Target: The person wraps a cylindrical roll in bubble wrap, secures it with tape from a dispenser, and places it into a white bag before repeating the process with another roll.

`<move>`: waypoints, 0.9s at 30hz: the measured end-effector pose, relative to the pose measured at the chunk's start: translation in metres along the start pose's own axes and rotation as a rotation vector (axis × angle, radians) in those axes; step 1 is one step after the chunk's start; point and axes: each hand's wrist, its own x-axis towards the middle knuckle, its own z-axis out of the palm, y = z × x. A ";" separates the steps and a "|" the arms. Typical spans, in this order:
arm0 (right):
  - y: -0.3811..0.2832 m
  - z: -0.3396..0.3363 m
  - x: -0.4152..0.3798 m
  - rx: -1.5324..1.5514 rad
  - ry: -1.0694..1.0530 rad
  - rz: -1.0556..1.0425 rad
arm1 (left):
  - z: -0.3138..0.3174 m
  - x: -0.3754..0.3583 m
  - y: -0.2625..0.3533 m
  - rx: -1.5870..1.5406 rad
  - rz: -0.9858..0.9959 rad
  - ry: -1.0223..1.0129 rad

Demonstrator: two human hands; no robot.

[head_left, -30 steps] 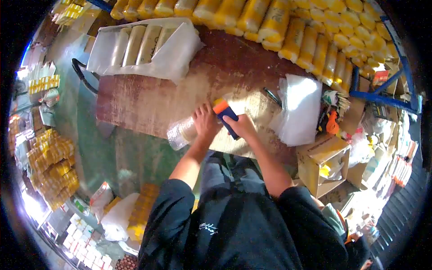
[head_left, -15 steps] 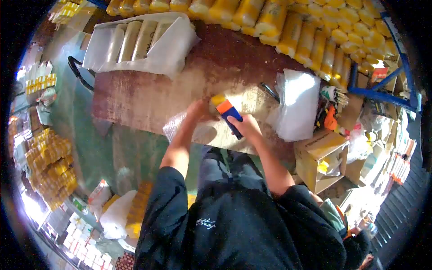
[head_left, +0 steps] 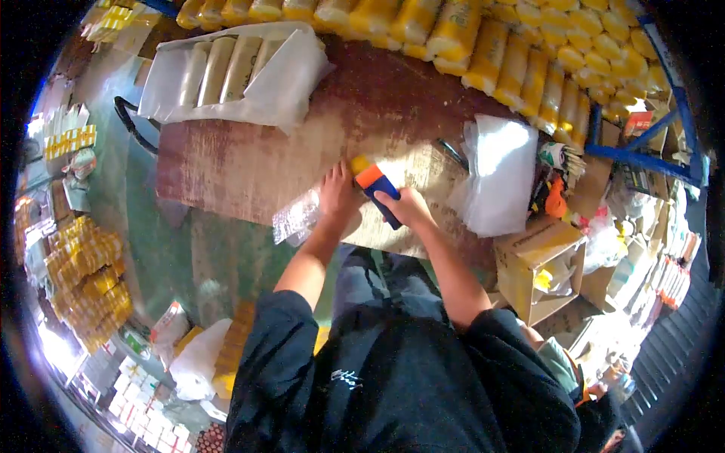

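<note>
Head view: my right hand [head_left: 410, 208] is closed around a blue-and-orange tool [head_left: 381, 194] (orange end toward my left hand [head_left: 339, 191]), near the tabletop's [head_left: 234, 162] front edge. My left lies by clear plastic wrap [head_left: 297, 217]; whether it grips, I cannot tell.

Near the middle of the frame, the right hand [head_left: 408, 208] grips a blue-and-orange tool [head_left: 380, 195]; the left hand [head_left: 339, 192], fingers extended, lies over bubble wrap [head_left: 296, 218] at the table's [head_left: 234, 166] near edge. Yellow rolls [head_left: 377, 19] line the top; white sheets [head_left: 495, 177] lie right of centre, a carton [head_left: 521, 260] below them.
</note>
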 end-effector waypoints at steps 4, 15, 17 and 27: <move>0.013 -0.004 -0.003 0.014 -0.040 0.012 | -0.024 0.035 -0.016 -0.121 -0.043 -0.480; 0.058 -0.017 -0.028 0.045 -0.041 0.009 | -0.030 0.006 0.001 -0.113 0.153 -0.086; 0.022 -0.020 -0.031 -0.188 -0.008 0.152 | -0.027 0.000 0.009 -0.039 0.098 -0.095; -0.014 -0.015 -0.037 -0.494 0.290 0.166 | -0.020 -0.001 0.023 0.151 -0.095 -0.162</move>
